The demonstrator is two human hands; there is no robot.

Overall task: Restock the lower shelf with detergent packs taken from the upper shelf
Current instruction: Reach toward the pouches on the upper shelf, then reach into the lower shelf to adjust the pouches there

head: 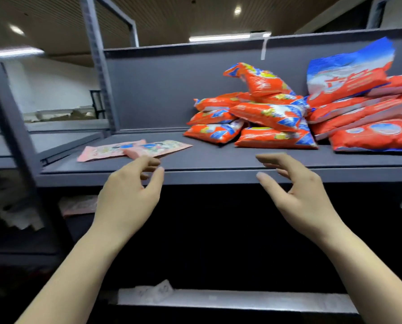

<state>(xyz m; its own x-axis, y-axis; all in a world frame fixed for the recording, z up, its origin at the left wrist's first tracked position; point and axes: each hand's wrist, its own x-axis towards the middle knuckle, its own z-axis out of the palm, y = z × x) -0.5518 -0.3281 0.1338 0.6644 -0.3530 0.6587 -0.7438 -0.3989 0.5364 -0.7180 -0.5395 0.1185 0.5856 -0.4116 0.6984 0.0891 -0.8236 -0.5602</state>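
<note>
1. Closest to me, way down low, there's the pale front lip of the lower shelf (242, 300) with a crumpled bit of clear plastic (158, 289) sitting on it. Everything behind that lip is too dark to make out.
2. My two forearms come up from the bottom corners. My left hand (127, 195) is loosely curled, fingers bent near the front edge of the upper shelf (218, 176), holding nothing. Can't tell if the fingertips actually touch the shelf.
3. My right hand (298, 195) is spread wider, thumb and fingers apart like a half-open claw, also empty, hanging in front of that same edge.
4. Just past my left fingers, two flat pink packs (134, 148) lie side by side on the upper shelf, overlapping a bit.
5. Further back and to the right there's a messy heap of orange packs (253, 118), some flat, one propped up on top.
6. Right of that pile, bigger red bags (363, 113) are stacked, with one blue-topped bag leaning against the back panel.
7. Off to the left behind the grey upright post (99, 73) it's just blurry room, with ceiling lights above.
</note>
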